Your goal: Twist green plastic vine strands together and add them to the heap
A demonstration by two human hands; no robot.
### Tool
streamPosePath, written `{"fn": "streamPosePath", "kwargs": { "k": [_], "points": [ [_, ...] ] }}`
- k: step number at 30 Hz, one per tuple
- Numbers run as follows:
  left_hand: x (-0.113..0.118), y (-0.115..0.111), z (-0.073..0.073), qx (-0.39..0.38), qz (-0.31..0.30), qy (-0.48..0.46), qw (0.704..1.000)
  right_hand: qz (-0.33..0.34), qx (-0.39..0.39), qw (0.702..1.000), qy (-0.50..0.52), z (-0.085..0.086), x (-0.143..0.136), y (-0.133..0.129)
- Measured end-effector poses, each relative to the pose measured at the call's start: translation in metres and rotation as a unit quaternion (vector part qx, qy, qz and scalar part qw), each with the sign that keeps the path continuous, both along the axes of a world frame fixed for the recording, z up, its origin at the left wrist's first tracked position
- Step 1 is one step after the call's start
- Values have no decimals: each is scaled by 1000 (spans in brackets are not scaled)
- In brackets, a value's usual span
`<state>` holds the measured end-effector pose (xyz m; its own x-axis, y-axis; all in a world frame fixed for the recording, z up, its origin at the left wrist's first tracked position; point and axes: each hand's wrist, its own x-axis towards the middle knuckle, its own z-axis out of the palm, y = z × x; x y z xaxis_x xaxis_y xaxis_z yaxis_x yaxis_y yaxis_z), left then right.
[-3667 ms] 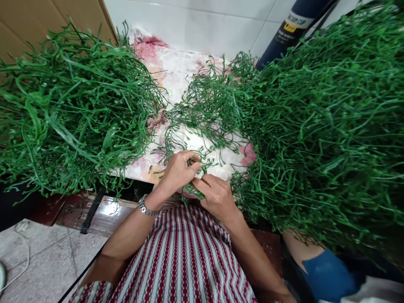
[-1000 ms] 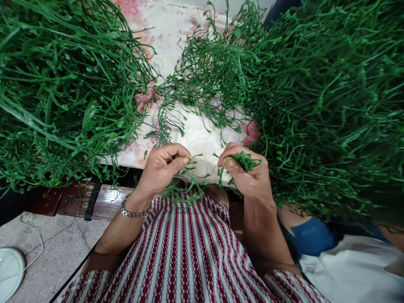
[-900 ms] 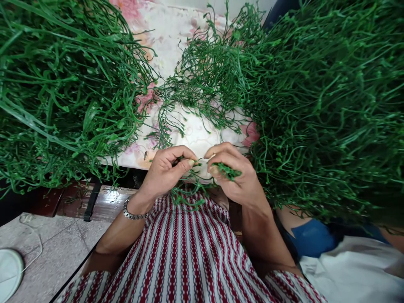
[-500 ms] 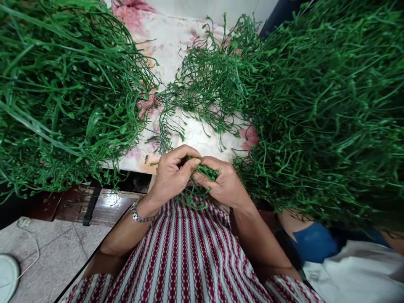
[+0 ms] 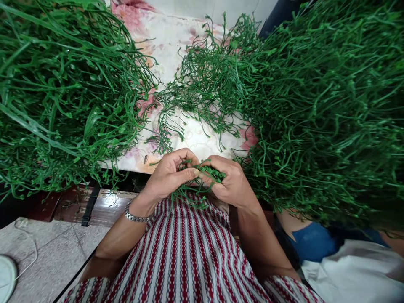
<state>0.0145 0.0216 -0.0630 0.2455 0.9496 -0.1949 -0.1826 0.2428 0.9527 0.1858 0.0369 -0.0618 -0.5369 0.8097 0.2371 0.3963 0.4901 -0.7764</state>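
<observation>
Both hands meet low in the middle, just in front of the table edge. My left hand, with a metal watch band at the wrist, is closed with thumb and fingers pinching thin green stems that dangle over my striped top. My right hand is wrapped round a small bunch of green stems whose knobby ends show between the fingers. The fingertips of the two hands nearly touch. The stems are slender and curly, like flower stalks with small bud tips.
Tall heaps of the same green stems stand left and right. A looser pile lies between them on the flowered tablecloth. At lower right are a person's blue garment and white cloth. A round white object is at lower left.
My right hand has shifted slightly right with its bunch, and my left hand slightly left and down. The heaps have not moved.
</observation>
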Motion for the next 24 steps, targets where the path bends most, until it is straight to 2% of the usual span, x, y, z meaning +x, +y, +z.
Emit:
{"fn": "streamPosePath", "kwargs": {
  "k": [5, 10, 13, 16, 18, 21, 24],
  "points": [
    [-2, 1, 3, -17, -44, 44, 998, 9, -28, 999, -12, -1, 0, 1],
    [-8, 1, 3, 2, -105, 43, 994, 68, -26, 997, 23, -3, -2, 1],
    [-7, 1, 2, 3, -131, 63, 989, 99, 29, 994, -24, -4, -3, 1],
    [-6, 0, 2, 9, -111, 147, 983, 83, 119, 979, -144, -2, -3, 0],
    [-6, -1, 4, 13, -110, 158, 981, 72, 156, 969, -177, -1, -3, 0],
    [-8, -2, 6, -21, -133, 68, 989, 117, 128, 982, -76, -1, -4, 2],
    [-6, -5, 4, -82, -119, -45, 989, 140, 23, 984, 110, -6, -6, 3]
  ]
}}
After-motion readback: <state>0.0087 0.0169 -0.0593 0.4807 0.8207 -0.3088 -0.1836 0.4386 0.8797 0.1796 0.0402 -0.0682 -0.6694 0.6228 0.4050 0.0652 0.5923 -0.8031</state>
